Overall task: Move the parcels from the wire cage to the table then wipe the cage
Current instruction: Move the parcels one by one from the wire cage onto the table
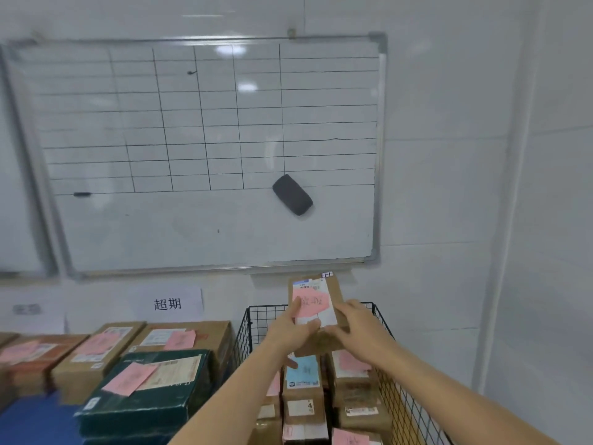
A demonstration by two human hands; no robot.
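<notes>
Both hands hold one brown cardboard parcel [316, 293] with a pink note and a white label, raised above the black wire cage [401, 403]. My left hand [293, 329] grips its left edge, thumb on the pink note. My right hand [356, 329] grips its right edge. Below, inside the cage, stand several more brown parcels [303, 393], one with a blue label, others with pink notes.
Left of the cage, a blue-topped table [35, 422] carries several parcels, among them a dark green box [150, 393] with a pink note. A whiteboard [205, 149] with a black eraser [292, 194] hangs on the white wall behind. A paper sign [168, 304] hangs below the board.
</notes>
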